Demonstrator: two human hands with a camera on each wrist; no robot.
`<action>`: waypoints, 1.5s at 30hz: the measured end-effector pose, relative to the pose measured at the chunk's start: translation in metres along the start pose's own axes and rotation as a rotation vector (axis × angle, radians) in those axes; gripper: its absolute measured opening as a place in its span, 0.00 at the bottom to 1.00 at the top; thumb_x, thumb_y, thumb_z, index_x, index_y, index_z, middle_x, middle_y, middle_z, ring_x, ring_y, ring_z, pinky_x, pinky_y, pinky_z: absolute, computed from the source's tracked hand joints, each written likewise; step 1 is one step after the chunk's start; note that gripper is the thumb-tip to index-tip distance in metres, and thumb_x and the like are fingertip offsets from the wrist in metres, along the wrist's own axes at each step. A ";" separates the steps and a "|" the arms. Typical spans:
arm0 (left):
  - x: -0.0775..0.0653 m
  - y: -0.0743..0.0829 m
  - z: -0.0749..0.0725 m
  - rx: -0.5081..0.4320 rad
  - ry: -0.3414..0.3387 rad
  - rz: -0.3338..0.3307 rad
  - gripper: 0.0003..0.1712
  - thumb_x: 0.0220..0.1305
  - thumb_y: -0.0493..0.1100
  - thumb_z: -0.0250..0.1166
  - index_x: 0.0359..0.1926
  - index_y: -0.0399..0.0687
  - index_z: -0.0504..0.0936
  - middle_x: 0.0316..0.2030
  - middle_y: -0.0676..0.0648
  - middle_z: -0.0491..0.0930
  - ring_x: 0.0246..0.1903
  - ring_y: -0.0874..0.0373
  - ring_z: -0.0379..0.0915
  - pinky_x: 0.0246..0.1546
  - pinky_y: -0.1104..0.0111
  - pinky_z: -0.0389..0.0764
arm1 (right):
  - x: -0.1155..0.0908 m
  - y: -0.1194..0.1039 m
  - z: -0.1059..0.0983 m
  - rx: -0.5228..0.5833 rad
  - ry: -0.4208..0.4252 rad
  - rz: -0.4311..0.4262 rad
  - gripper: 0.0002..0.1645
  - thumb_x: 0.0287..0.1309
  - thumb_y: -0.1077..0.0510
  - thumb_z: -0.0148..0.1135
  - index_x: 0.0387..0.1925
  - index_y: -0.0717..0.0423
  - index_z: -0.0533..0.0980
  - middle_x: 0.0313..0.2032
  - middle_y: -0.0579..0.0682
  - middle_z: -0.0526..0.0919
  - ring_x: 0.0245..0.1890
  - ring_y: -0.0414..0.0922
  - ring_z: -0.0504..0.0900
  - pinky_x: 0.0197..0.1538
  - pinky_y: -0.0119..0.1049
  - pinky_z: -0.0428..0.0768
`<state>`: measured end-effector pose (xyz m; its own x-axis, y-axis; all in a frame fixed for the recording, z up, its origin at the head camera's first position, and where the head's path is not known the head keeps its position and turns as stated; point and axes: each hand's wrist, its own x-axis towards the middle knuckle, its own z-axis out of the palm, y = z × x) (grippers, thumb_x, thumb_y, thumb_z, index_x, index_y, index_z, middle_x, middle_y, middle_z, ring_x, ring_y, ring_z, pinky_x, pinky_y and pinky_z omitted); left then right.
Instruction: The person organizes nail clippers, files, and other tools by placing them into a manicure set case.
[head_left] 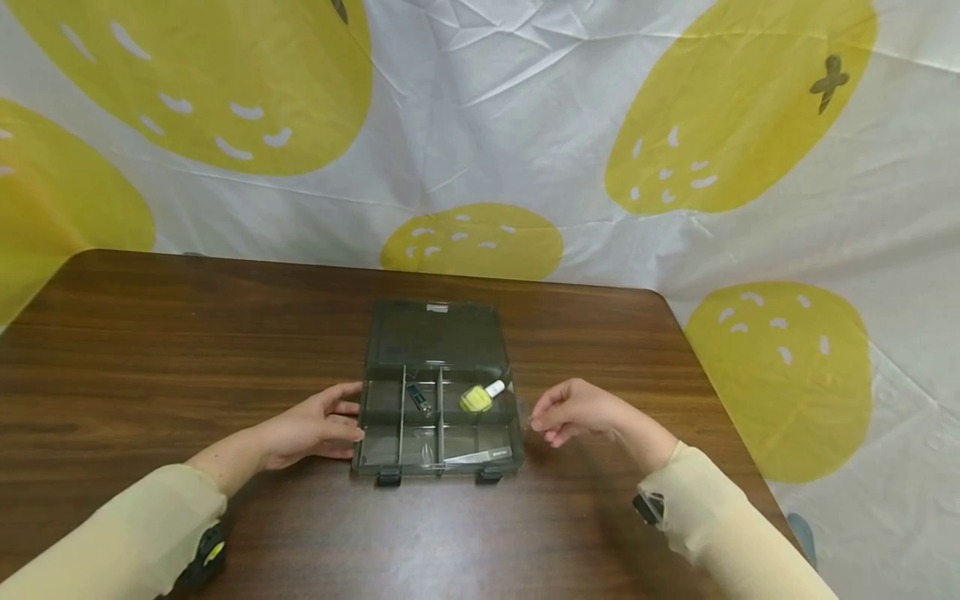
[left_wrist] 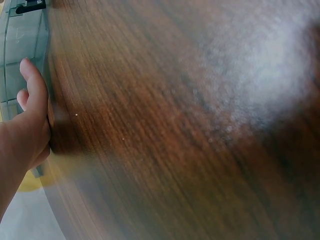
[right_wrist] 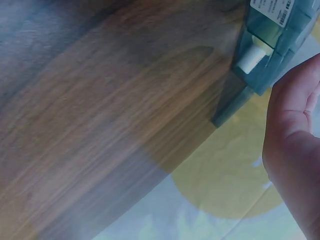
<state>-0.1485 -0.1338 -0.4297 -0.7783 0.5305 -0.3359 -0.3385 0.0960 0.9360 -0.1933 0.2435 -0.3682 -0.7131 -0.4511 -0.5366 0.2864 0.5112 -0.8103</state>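
A smoky clear divided storage box (head_left: 382, 446) lies on the table with its lid (head_left: 438, 337) folded back. In the head view, my left hand (head_left: 318, 425) rests against the box's left side with extended fingers. My right hand (head_left: 577, 412) is just off the right side, thumb and fingertips close together; whether something thin or clear is between them I cannot tell. A small yellow bottle (head_left: 476, 399) with a white cap lies in the back right compartment. In the back middle one is a small dark stick (head_left: 418, 398) with a metal end. Front right holds a long, thin silvery item (head_left: 480, 456).
The brown wood-grain table (head_left: 187, 350) extends around the box on all sides. Behind it hangs a white cloth (head_left: 487, 125) with large yellow fruit shapes. Two black latches (head_left: 387, 477) project from the box's front edge. A printed label (right_wrist: 274, 9) shows in the right wrist view.
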 end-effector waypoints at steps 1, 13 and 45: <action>0.000 0.000 0.000 0.000 0.004 -0.003 0.50 0.62 0.35 0.59 0.72 0.37 0.33 0.66 0.26 0.44 0.50 0.52 0.70 0.51 0.57 0.79 | 0.001 -0.002 0.001 -0.002 -0.003 0.000 0.04 0.53 0.67 0.60 0.32 0.65 0.77 0.20 0.46 0.79 0.20 0.36 0.78 0.28 0.27 0.82; -0.002 0.001 0.000 0.010 0.010 -0.010 0.50 0.62 0.36 0.59 0.72 0.38 0.33 0.66 0.26 0.44 0.51 0.51 0.70 0.52 0.57 0.79 | 0.010 -0.024 0.020 -0.012 -0.048 0.014 0.03 0.52 0.68 0.62 0.30 0.64 0.78 0.18 0.45 0.79 0.19 0.36 0.77 0.27 0.27 0.82; -0.001 0.001 0.003 0.001 0.019 -0.013 0.49 0.62 0.35 0.59 0.72 0.38 0.34 0.66 0.27 0.45 0.51 0.50 0.69 0.51 0.56 0.79 | 0.042 -0.065 0.075 -0.079 -0.139 -0.012 0.05 0.54 0.71 0.59 0.32 0.72 0.77 0.19 0.49 0.80 0.17 0.37 0.76 0.24 0.27 0.80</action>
<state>-0.1466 -0.1315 -0.4285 -0.7839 0.5130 -0.3497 -0.3479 0.1036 0.9318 -0.1941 0.1364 -0.3554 -0.6192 -0.5518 -0.5587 0.2233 0.5583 -0.7990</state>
